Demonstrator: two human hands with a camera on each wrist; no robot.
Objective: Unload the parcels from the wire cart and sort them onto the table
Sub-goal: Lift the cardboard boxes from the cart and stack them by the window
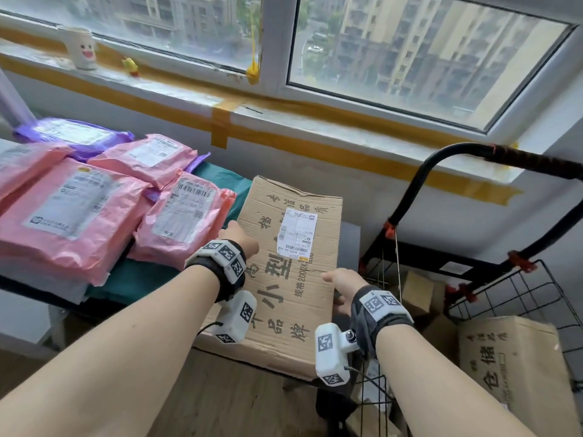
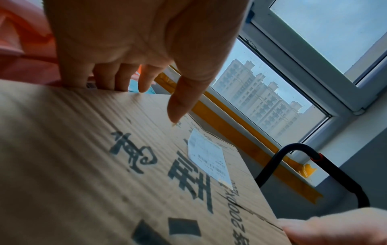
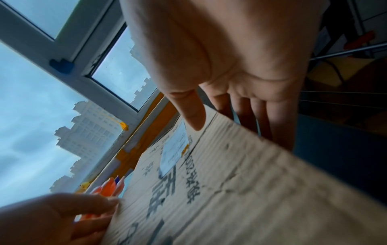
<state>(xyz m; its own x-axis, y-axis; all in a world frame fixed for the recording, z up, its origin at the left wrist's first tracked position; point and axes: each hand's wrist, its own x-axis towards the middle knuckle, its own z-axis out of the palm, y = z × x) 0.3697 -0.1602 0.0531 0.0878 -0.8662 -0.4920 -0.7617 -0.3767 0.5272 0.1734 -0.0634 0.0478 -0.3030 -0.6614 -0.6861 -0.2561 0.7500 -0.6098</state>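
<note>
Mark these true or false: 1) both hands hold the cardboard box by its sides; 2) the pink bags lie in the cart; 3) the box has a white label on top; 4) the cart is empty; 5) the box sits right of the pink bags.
1) True. The left hand grips the left edge of the cardboard box and the right hand grips its right edge, thumbs on top.
2) False. The pink bags lie on the table, left of the box.
3) True. A white label is stuck on its top face.
4) False. The cart holds more boxes.
5) True.
</note>
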